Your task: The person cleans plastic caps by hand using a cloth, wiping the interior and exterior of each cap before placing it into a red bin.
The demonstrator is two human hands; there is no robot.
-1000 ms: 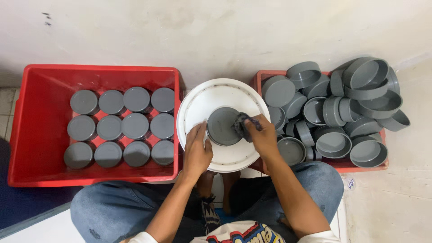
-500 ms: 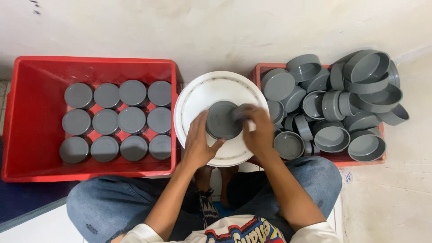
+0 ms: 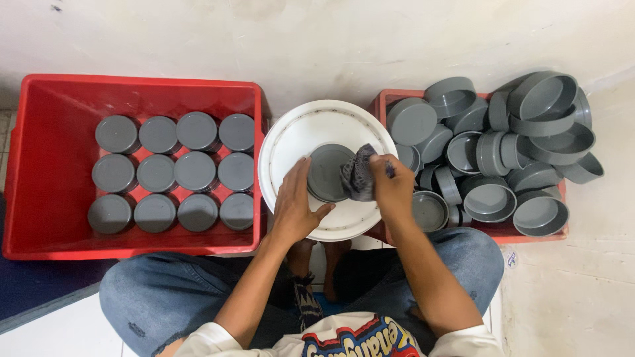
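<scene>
A: Near first, bottom of frame: person sits cross-legged, jeans, bare feet partly tucked under the white bucket lid [image 3: 291, 142] at centre. Shirt print is cut off at the bottom edge.

B: Hands?

A: Left hand [image 3: 296, 206] lies flat, fingers spread, pressing the rim of a grey round cap [image 3: 329, 173] that sits on the lid. Probably steadying it. Right hand [image 3: 391, 187] is clenched round a dark crumpled rag [image 3: 359, 174], pushed against the cap's right edge.

B: Lid as work surface?

A: Looks so, it bridges the gap between both crates. What's under it is hidden.

B: Left side?

A: Red crate [image 3: 40, 165], twelve grey caps [image 3: 155, 173] flat side up in neat rows, room left toward the crate's left wall.

B: Right?

A: Second red crate [image 3: 537, 233], caps heaped loose [image 3: 503, 142], many open side up, some on edge. Can't count, they overlap. Crate's far wall is buried.

B: Farthest?

A: Plain white wall [image 3: 331, 39], stained.
</scene>
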